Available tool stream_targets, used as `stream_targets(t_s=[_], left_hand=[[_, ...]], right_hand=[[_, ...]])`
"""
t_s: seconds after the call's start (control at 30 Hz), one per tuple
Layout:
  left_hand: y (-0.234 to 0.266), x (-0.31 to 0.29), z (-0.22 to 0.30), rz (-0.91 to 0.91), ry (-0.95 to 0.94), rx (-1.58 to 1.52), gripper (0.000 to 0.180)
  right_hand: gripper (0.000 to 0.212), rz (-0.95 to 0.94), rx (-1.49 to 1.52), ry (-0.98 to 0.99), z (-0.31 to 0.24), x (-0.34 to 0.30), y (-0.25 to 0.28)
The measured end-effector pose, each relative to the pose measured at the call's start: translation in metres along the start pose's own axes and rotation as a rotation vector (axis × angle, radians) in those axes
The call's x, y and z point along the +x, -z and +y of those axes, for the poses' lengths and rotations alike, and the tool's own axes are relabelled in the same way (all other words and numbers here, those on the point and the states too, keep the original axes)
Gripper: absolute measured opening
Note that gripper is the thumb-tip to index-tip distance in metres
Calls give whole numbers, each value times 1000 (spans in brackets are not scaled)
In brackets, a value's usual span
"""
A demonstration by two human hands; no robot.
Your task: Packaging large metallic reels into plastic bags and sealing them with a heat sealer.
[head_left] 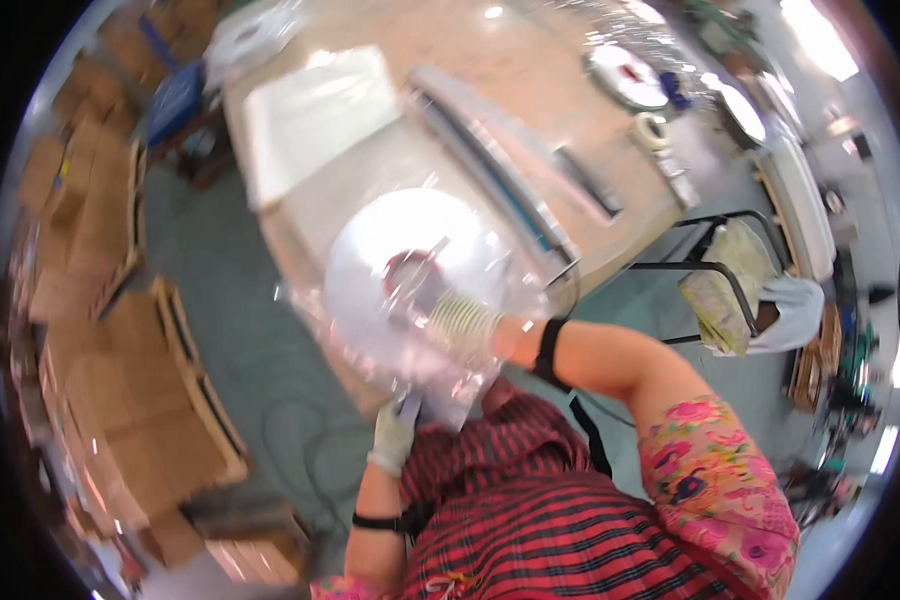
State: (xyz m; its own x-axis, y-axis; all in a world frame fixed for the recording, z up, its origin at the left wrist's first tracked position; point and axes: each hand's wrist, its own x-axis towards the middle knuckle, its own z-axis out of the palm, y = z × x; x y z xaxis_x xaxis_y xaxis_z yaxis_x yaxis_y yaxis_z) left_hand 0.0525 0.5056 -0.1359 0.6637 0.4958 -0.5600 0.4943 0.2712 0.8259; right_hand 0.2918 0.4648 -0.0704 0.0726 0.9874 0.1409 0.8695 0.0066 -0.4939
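Red-and-black checked garment (560, 530) on my torso, nearest the camera, with a floral sleeve (725, 485) at my right upper arm. My gloved right hand (450, 320), blurred, extends over a white disc-shaped reel (370, 240), fingers near its reddish-brown core (394, 266); how far these are spread, and whether they grip anything, I cannot tell. My gloved left hand (395, 438) lies lower and to the left, fingers bent beside a small dark object (411, 406) and the lower part of a clear plastic bag (457, 398); whether they are closed on either, I cannot tell. The reel is at the near end of the bench (420, 40), with film of the bag about it. Beyond, on the bench: white sheeting (320, 115), a long bar-shaped device (490, 175), a short dark bar (588, 180), a pale tape roll (652, 130) and a second reel (620, 80). Outermost: a black-framed chair (710, 267) bearing a yellowish cloth (735, 285) at right; flattened cardboard (150, 390) at left, beside the greenish floor (210, 250).
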Motion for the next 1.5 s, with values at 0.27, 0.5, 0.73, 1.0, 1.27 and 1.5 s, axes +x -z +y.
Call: stream_targets(t_s=[0.27,0.5,0.73,1.0,1.27,1.5], left_hand=[[31,-4,-9,-141,65,-2,49],[14,-21,4,189,365,181,46],[-57,-98,61,653,739,228,56],[-158,-99,147,1018,706,621,64],[-179,-82,186,949,391,688,61],[-134,-119,150,1145,469,715,68]], right_hand=[[77,-246,-200,23,-24,-95,49],[35,-272,502,-557,177,-220,212],[54,375,-154,-1002,512,-179,347],[99,44,-344,-1081,681,-103,354],[107,25,-276,-1022,673,-92,367],[109,13,-129,-1053,653,-83,391]])
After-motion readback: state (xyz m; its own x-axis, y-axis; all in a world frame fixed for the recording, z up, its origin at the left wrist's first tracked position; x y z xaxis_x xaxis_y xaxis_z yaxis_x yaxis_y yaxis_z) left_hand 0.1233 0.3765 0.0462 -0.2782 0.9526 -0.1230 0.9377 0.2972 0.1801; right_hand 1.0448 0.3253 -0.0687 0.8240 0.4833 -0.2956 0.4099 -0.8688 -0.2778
